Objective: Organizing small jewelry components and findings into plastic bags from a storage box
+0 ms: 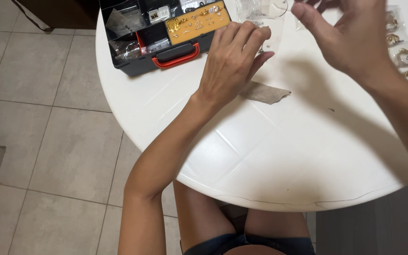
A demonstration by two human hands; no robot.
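Round white bench (270,160). Left hand (230,61): palm down, fingers loosely extended, fingertips resting on a clear plastic bag (265,19) near the far edge; grips nothing. Right hand (350,38): raised above the bench, fingers spread and curled, empty. Dark organiser box (161,35), red handle, yellow tray of small gold pieces, left of the bag. Grey scrap (265,93) beside the left wrist. Small bagged gold items (404,52) at the right edge.

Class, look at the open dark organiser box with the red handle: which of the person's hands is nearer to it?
Left. The left hand rests on the table just right of the box, close to its handle. The right hand is raised farther right, over the small clear bags.
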